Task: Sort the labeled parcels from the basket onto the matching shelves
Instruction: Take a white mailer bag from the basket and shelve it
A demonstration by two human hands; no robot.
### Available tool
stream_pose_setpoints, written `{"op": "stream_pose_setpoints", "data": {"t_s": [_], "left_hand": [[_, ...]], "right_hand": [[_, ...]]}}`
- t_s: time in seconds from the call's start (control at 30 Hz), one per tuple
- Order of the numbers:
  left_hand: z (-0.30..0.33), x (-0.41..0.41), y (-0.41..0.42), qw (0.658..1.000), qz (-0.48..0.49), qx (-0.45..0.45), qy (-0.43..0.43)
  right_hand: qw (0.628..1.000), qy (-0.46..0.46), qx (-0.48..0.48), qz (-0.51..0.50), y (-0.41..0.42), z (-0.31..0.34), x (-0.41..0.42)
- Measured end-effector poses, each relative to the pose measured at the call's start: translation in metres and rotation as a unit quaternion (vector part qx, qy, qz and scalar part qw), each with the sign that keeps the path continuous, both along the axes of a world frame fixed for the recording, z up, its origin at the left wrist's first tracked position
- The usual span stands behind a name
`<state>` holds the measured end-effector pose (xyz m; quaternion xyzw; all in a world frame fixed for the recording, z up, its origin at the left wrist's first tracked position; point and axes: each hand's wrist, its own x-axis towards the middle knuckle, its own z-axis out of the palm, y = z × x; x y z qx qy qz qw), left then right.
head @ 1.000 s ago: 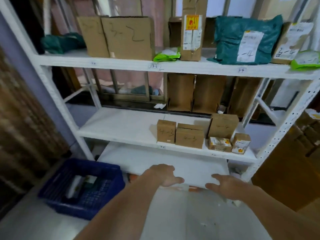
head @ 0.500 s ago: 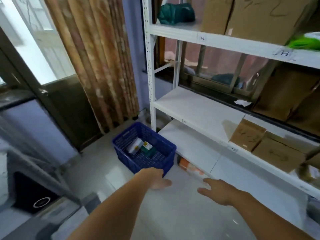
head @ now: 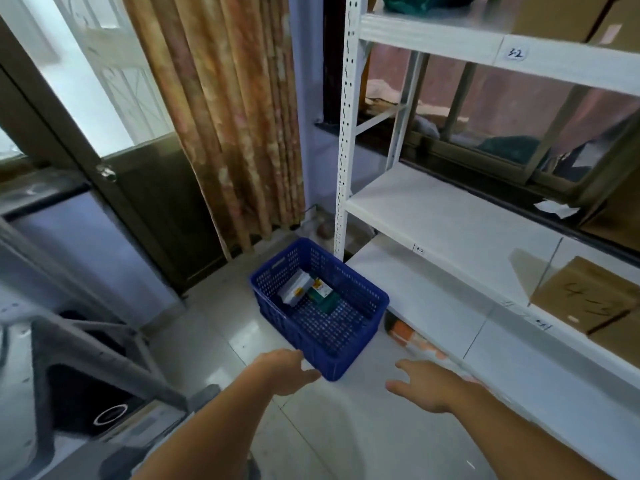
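A blue plastic basket (head: 360, 341) stands on the tiled floor beside the white shelf unit (head: 450, 220). Inside it lie a white parcel (head: 295, 289) and a dark green parcel (head: 323, 295) with a label. My left hand (head: 284, 372) hovers just in front of the basket's near corner, fingers loosely spread, holding nothing. My right hand (head: 433, 386) is stretched out to the right of the basket, fingers apart and empty. A brown box marked 4-3 (head: 585, 299) sits on the middle shelf at the right.
A patterned curtain (head: 228, 109) hangs behind the basket, next to a glass door (head: 86, 91). A dark metal-framed object (head: 90, 368) sits at the lower left. An orange item (head: 403, 332) lies under the lowest shelf. Boxes stand on the top shelf tagged 3-2 (head: 515, 53).
My view has swung left and down from the shelves toward the basket. Both hands stay outstretched and empty, and the basket is now closer to my left hand.
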<state>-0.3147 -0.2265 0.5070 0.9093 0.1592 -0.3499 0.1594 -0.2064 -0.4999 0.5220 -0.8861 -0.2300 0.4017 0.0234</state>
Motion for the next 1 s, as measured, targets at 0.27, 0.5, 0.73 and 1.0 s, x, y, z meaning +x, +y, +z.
{"op": "stream_pose_setpoints", "data": {"t_s": [0.27,0.5,0.73,1.0], "left_hand": [[-0.024,0.056,0.031,1.0,0.008,-0.003,0.023],[-0.042,0.142,0.057,0.997,0.06,-0.024,0.04],[-0.065,0.199,0.085,0.989,0.132,-0.053,0.03],[-0.106,0.228,0.128,0.981,0.173,-0.07,0.054]], "right_hand": [[0.999,0.031,-0.006,0.017,0.037,-0.025,0.063],[0.997,0.043,-0.012,0.065,0.087,-0.046,0.169],[0.991,0.075,-0.014,0.106,0.148,-0.071,0.245],[0.979,0.099,-0.06,0.167,0.213,-0.111,0.286]]}}
